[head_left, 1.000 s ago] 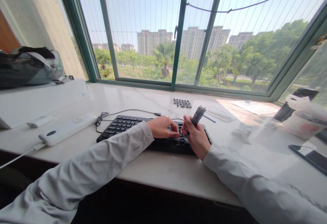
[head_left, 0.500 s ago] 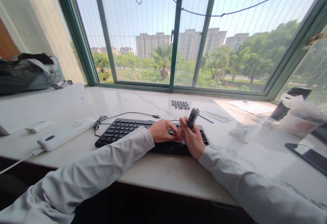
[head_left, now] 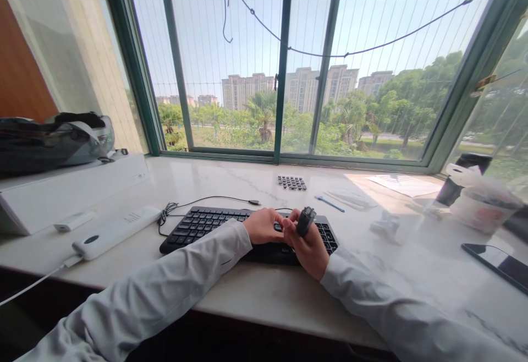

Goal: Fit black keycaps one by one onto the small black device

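A black keyboard [head_left: 204, 222] lies on the white counter, its right-hand part showing exposed key sockets where caps are off. My right hand [head_left: 311, 249] is closed round a dark grey handheld tool [head_left: 306, 222] with small prongs at its upper end. The tool stands up out of the fist over the keyboard's right side. My left hand [head_left: 264, 226] is just left of it, thumb and fingers pinched together above the keys. Both hands' fingertips meet there; what lies between them is hidden. Behind the keyboard, loose black keycaps [head_left: 292, 182] lie in rows.
A blue stick [head_left: 330, 204] and clear plastic wrapping [head_left: 350, 199] lie behind right. A phone [head_left: 497, 263], crumpled plastic [head_left: 386, 224] and a bagged tub [head_left: 482, 208] are at the right. On the left are a white power bank [head_left: 117, 232], a coiled cable [head_left: 165, 216] and a white box [head_left: 74, 194].
The camera view has tilted up a little, so everything sits lower. The tool in my right hand has tipped so its pronged end points more toward me. Both hands stay at the keyboard.
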Demonstrator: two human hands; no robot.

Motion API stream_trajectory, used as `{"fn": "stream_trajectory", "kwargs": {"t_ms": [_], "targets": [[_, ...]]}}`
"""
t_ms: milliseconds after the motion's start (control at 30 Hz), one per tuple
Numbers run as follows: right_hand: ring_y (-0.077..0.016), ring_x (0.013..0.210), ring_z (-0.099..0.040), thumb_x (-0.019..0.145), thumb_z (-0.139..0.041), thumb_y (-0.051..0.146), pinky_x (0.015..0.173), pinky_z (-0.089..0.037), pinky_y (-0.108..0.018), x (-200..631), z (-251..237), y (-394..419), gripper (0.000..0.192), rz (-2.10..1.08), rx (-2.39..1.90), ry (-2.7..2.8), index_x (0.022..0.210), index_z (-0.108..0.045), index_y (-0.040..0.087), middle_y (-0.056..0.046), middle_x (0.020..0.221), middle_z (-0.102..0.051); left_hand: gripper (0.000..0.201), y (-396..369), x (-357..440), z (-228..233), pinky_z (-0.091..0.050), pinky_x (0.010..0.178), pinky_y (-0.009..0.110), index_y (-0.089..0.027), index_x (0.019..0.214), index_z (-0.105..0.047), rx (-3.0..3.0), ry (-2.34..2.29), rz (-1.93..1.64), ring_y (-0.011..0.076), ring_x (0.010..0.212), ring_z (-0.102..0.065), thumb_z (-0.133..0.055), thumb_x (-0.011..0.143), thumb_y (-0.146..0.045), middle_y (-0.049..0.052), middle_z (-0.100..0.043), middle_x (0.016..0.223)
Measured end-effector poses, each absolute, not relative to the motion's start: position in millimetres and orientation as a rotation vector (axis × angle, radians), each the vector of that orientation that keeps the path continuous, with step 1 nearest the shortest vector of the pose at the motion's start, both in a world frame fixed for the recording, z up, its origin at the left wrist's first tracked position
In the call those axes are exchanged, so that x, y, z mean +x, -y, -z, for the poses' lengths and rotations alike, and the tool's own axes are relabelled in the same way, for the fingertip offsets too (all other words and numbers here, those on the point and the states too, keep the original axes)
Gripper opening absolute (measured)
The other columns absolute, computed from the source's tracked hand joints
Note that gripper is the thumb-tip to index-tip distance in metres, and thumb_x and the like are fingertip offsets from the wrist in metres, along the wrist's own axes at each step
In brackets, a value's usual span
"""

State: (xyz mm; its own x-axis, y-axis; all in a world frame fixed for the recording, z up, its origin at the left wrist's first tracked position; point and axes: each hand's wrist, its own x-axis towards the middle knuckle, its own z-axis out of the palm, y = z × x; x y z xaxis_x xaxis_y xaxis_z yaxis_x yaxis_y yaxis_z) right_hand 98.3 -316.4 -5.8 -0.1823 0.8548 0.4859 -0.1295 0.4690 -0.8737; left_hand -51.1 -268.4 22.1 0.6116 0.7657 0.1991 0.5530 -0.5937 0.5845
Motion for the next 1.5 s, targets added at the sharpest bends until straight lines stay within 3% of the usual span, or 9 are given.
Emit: {"fn": "stream_trajectory", "kwargs": {"t_ms": [167,267,400,533,733,1067,1500], "targets": [[-0.0108,0.052,-0.033,0.092,-0.048,0.044,0.052,-0.029,-0.027,110.1,-8.8,309.8,0.032,-0.777,-0.638,1.564,0.070,-0.047,0.021,0.004,0.056,-0.040,0.036,269.9,-51.5,-30.2,-0.036,0.044,0.017,-0.011,0.083,-0.073,2.168,-0.950,-0.699,0.0064,0.046,-0.048,-0.066,0.076,-0.046,0.000,-0.064,0.068],[-0.0112,0.053,-0.036,0.089,-0.052,0.038,0.054,-0.030,-0.026,129.3,-17.8,299.6,0.025,-0.489,-0.782,1.721,0.070,-0.052,0.021,0.004,0.058,-0.043,0.040,268.4,-52.5,-36.1,-0.036,0.038,0.017,-0.011,0.091,-0.070,1.975,-1.017,-0.836,0.0046,0.040,-0.047,-0.066,0.077,-0.049,0.006,-0.070,0.086],[-0.0113,0.050,-0.041,0.081,-0.056,0.024,0.055,-0.033,-0.024,149.5,-19.5,287.0,0.007,-0.161,-0.979,1.993,0.084,-0.061,0.023,0.005,0.055,-0.050,0.041,264.5,-52.8,-37.5,-0.038,0.035,0.017,-0.011,0.093,-0.069,1.899,-1.026,-0.991,0.0040,0.039,-0.045,-0.066,0.078,-0.049,0.007,-0.071,0.084],[-0.0134,0.051,-0.050,0.076,-0.052,0.016,0.058,-0.036,-0.024,152.4,-15.5,281.0,0.026,-0.041,-1.069,2.096,0.098,-0.064,0.025,0.004,0.058,-0.058,0.038,262.8,-51.1,-30.4,-0.036,0.035,0.017,-0.012,0.096,-0.072,1.907,-1.056,-0.949,0.0036,0.037,-0.045,-0.066,0.079,-0.045,0.007,-0.072,0.081],[-0.0158,0.058,-0.059,0.080,-0.053,0.021,0.061,-0.038,-0.025,151.7,-15.1,278.5,0.023,-0.057,-1.086,2.128,0.097,-0.067,0.025,0.000,0.069,-0.068,0.039,264.1,-49.3,-27.6,-0.034,0.034,0.016,-0.014,0.098,-0.073,1.891,-1.110,-0.952,0.0033,0.037,-0.044,-0.068,0.077,-0.047,0.006,-0.072,0.079],[-0.0177,0.067,-0.066,0.082,-0.052,0.019,0.065,-0.041,-0.025,153.5,-11.4,275.4,0.023,-0.060,-1.085,2.095,0.095,-0.070,0.027,0.000,0.075,-0.072,0.041,267.0,-48.3,-29.2,-0.036,0.033,0.016,-0.015,0.100,-0.072,1.871,-1.028,-1.027,0.0037,0.037,-0.044,-0.068,0.077,-0.047,0.006,-0.072,0.081],[-0.0169,0.069,-0.066,0.080,-0.053,0.017,0.065,-0.041,-0.024,154.8,-10.8,273.5,0.025,-0.055,-1.059,2.106,0.095,-0.070,0.026,0.000,0.077,-0.073,0.031,273.3,-48.4,-31.1,-0.034,0.037,0.016,-0.017,0.099,-0.071,2.058,-1.095,-1.056,0.0044,0.039,-0.048,-0.070,0.076,-0.036,0.004,-0.073,0.083]]}}
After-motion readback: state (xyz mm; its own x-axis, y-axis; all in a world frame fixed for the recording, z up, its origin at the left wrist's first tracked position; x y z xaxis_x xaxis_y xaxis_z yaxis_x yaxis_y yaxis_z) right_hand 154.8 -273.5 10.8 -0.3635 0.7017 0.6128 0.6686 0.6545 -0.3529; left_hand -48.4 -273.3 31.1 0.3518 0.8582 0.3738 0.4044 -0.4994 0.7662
